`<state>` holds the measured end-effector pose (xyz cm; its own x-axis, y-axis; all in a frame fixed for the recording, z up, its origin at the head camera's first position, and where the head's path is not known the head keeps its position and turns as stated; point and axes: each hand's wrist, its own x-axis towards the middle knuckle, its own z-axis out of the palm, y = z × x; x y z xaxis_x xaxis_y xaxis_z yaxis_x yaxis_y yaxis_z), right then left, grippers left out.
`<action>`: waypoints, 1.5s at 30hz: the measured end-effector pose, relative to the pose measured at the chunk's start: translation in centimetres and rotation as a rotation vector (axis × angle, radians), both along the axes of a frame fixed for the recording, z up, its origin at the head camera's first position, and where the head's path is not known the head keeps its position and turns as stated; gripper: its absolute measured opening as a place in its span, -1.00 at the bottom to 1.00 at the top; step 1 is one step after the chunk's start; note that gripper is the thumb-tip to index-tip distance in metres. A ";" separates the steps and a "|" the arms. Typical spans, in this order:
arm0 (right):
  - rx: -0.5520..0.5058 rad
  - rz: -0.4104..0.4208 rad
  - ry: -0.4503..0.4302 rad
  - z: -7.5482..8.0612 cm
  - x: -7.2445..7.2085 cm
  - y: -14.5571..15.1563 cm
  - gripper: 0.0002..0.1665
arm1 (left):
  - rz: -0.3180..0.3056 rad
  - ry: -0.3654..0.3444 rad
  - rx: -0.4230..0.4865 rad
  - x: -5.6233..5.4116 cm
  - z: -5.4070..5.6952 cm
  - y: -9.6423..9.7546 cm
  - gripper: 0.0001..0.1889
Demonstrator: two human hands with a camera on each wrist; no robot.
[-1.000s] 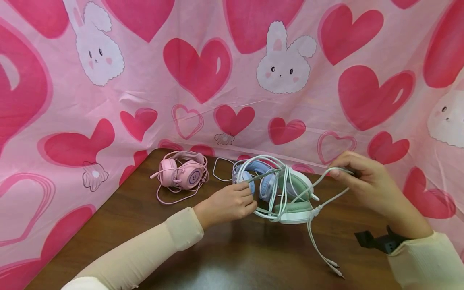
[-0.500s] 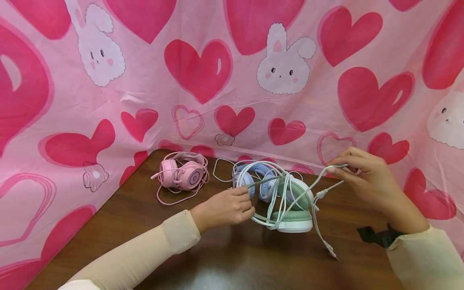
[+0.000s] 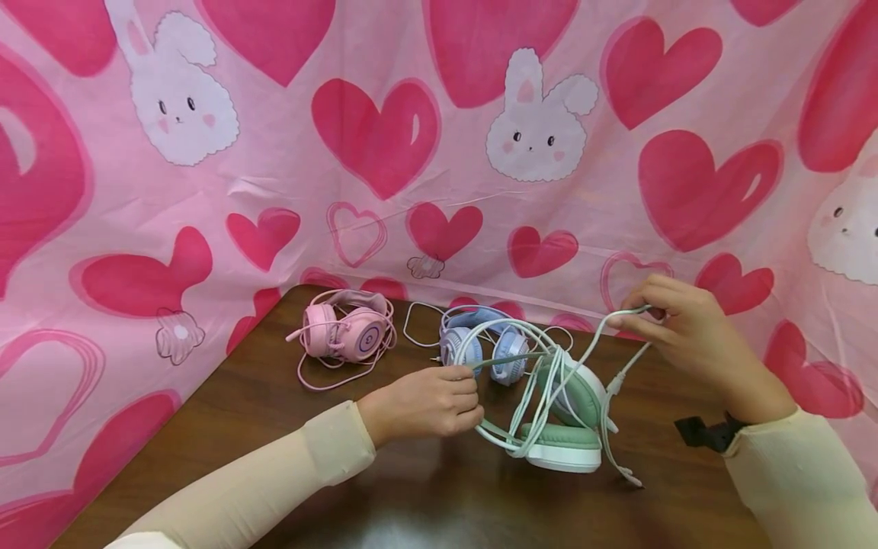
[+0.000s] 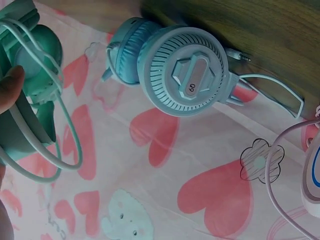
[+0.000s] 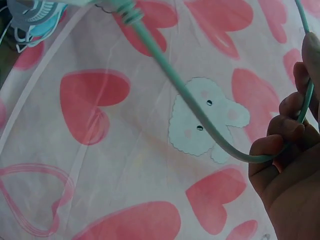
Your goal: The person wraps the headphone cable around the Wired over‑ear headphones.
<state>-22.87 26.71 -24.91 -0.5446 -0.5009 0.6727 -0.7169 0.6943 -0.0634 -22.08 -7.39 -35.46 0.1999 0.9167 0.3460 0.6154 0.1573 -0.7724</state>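
Observation:
My left hand (image 3: 428, 402) grips the headband of a white and green headset (image 3: 564, 456), which hangs tilted over the table with its green ear cushions to the right. Loops of pale cable are wound around the headband and earcups. Farther right, my right hand (image 3: 675, 335) pinches a length of that cable (image 3: 598, 339), lifted above the headset; the cable's splitter and plug ends dangle below. In the right wrist view, curled fingers (image 5: 267, 145) hold the green cable (image 5: 185, 95). The left wrist view shows a thumb (image 4: 11, 87) against the green headband.
A blue headset (image 3: 509, 357) stands on the brown table (image 3: 411, 488) just behind the held one. To its left sits a pink headset (image 3: 360, 335) with its cable around it. A pink heart-and-rabbit cloth (image 3: 384, 229) hangs behind the table.
The held headset has tilted and its earcups have dropped lower and slightly right. My right hand has shifted a little up and left with the cable; the left hand has barely moved.

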 end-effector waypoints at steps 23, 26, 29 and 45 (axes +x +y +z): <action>0.090 -0.085 -0.048 -1.4 -2.8 1.0 -0.64 | -0.079 -0.026 0.010 -0.4 -1.8 -0.3 -0.73; 0.122 -0.191 -0.113 -1.8 -2.9 1.1 -0.58 | -0.079 -0.024 0.013 -0.3 -1.7 -0.4 -0.77; 0.142 -0.277 -0.170 -2.0 -3.0 1.2 -0.47 | -0.081 -0.017 0.015 -0.2 -1.6 -0.5 -0.79; 0.054 -0.114 -0.429 -4.9 -4.9 2.9 -0.66 | -0.163 0.027 0.048 -0.4 -1.9 -0.9 -0.81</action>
<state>-27.77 29.59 -29.83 -0.8223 -0.4499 0.3483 -0.5525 0.7778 -0.2996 -22.49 -8.30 -37.37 0.3546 0.8538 0.3812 0.6146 0.0944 -0.7832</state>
